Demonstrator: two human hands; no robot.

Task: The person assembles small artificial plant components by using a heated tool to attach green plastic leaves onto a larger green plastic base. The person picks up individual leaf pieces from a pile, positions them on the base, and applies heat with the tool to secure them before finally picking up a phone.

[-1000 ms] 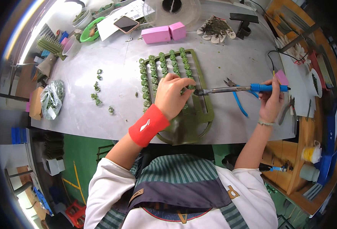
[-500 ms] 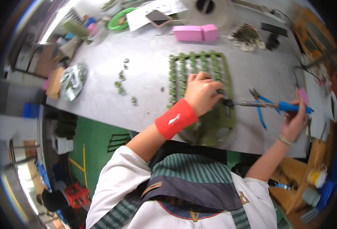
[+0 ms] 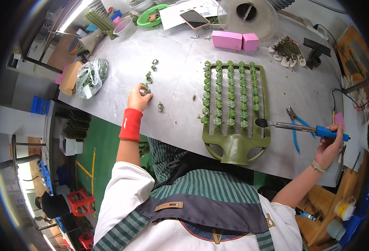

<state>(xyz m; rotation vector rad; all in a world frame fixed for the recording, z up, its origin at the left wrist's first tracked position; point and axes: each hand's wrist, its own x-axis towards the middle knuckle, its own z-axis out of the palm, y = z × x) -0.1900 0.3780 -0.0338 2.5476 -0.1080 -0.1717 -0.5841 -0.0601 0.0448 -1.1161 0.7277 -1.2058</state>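
Observation:
At the loose row of small green succulent-like rosettes [image 3: 149, 78], my left hand [image 3: 138, 99] has thumb and forefinger closed around one rosette [image 3: 147, 91]. A red wristband [image 3: 130, 124] circles that wrist. My right hand [image 3: 329, 149] grips the blue handle of a soldering iron [image 3: 295, 126]. Its dark, broad tip is over the lower right of an olive-green slatted plastic frame [image 3: 236, 146]. Rows of green rosettes [image 3: 231, 95] line the frame's bars; the rightmost row stops higher than the others. A single rosette [image 3: 161, 107] lies right of my left hand.
Blue-handled pliers [image 3: 295, 121] lie under the iron's shaft. Along the back are pink blocks [image 3: 227, 41], a phone [image 3: 194, 19], a green basin [image 3: 147, 20] and a soiled glove [image 3: 288, 51]. A plastic bag of green pieces [image 3: 91, 78] sits near the left edge.
My left hand has left the frame's right row and moved left to the loose rosettes. My right hand still holds the soldering iron near the frame. The whole view has shifted slightly.

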